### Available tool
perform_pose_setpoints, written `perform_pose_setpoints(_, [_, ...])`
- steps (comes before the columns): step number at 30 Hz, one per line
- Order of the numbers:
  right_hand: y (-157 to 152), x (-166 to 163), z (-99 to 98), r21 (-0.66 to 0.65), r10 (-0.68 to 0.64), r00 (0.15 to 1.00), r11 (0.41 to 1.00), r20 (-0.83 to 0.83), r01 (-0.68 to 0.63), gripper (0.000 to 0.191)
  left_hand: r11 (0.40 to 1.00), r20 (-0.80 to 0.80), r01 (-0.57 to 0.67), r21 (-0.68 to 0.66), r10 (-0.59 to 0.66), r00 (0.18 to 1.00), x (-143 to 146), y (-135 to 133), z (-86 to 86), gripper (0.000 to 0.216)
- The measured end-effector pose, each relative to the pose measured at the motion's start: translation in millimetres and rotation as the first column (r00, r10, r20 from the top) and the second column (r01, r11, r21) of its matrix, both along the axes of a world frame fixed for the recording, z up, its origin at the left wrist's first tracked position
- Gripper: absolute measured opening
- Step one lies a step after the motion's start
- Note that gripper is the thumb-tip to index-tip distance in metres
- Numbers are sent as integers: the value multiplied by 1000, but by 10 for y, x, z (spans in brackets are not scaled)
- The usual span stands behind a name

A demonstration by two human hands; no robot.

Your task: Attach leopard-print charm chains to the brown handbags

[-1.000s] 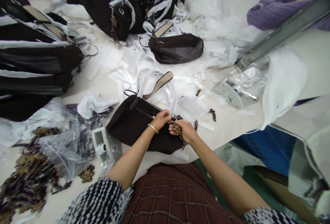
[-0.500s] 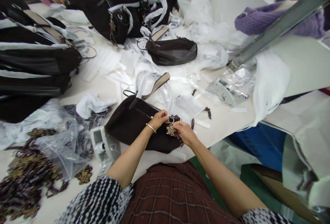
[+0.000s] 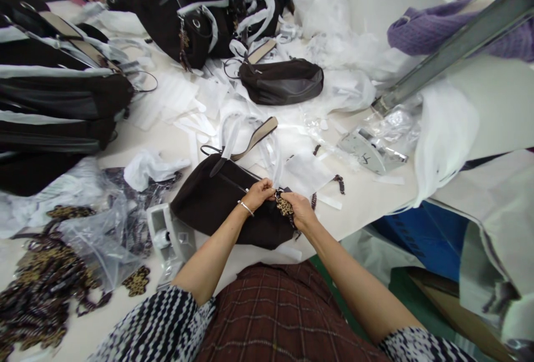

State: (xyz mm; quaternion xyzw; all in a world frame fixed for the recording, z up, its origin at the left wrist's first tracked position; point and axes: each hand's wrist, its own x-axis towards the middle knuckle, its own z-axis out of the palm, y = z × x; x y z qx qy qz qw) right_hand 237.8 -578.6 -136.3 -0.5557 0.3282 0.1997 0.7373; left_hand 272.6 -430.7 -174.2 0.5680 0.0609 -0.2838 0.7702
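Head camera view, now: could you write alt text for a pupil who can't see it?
A person's right hand holds a spotted charm against a dark bag, the left hand close beside it. Similar charms lie heaped at the left of the pale table, with more dark bags beyond.

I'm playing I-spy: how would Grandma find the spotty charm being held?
Find the dark bag nearest the checked garment. At its right end is the right hand. It holds the spotted charm; the similar charms heaped at lower left lie loose.
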Motion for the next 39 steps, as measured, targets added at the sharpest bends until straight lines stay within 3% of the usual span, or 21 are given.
perform_pose_setpoints(15, [-196,139,102,155,248,967,959,-57,-237,10,1000,6,-2,-31,2,1000,3,-6,-38,33])
perform_pose_setpoints(29, [-86,107,3,-23,138,989,990,-51,-139,14,1000,-1,10,3,-10,1000,0,6,-31,32])
perform_pose_setpoints(39, [-114,82,52,-59,252,968,966,13,-251,12,1000,9,7,2,-7,1000,-8,16,-33,29])
